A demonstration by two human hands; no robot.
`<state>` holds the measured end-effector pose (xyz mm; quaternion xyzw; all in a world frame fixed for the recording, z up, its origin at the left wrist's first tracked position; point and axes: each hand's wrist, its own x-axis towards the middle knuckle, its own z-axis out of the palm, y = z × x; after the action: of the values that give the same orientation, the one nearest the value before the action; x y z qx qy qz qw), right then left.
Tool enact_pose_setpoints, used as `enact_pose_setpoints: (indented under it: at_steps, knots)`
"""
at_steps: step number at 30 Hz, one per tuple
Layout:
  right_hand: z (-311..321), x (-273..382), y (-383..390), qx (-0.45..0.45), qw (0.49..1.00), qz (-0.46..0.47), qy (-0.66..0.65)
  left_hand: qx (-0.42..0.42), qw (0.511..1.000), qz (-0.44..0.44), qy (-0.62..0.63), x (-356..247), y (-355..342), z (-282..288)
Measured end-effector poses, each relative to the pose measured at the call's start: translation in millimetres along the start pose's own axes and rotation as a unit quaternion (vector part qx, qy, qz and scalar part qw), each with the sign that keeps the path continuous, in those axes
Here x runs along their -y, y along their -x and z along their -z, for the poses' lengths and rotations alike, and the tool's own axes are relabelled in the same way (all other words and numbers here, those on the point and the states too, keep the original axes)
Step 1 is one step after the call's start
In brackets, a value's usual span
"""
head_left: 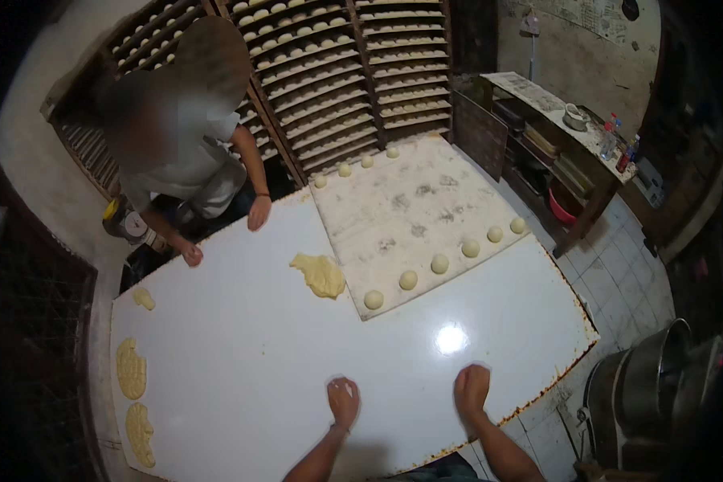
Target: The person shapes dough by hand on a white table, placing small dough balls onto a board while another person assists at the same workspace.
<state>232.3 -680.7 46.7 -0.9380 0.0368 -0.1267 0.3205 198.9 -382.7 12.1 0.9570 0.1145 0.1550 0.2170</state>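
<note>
The left hand [343, 401] and right hand [472, 389] are curled on a white table [233, 337]; whether fingers are clamped on anything cannot be told, so light, even pressure is advised.

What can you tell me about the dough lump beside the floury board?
The dough lump is pale yellow, soft-looking and irregular, with a creased surface and a narrower end toward the picture's upper left. It lies on the white table, close to the left edge of the floury board; whether they touch is hard to tell. Nobody is handling it.
</note>
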Motion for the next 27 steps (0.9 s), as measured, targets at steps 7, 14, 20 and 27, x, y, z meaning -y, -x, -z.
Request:
enact_pose_setpoints:
  at_steps: [7,14,20,27]
  knots:
    - [33.6,-17.0,-20.8,-0.153,0.987,0.058,0.001,-0.116,0.993,-0.01,-0.009,43.9,-38.1,34.7]
    - [52.4,-44.5,39.6,0.036,0.99,0.128,-0.039,-0.037,0.836,0.214,0.504,94.8,36.0,36.6]
    - [7.4,4.9,16.6,0.013,0.993,-0.118,-0.007,-0.045,0.998,0.049,0.001,28.9,11.2,26.5]
    - [40.0,-32.1,22.1,-0.099,0.995,0.022,0.0,-0.072,0.997,0.023,-0.023,85.6,9.5,66.4]
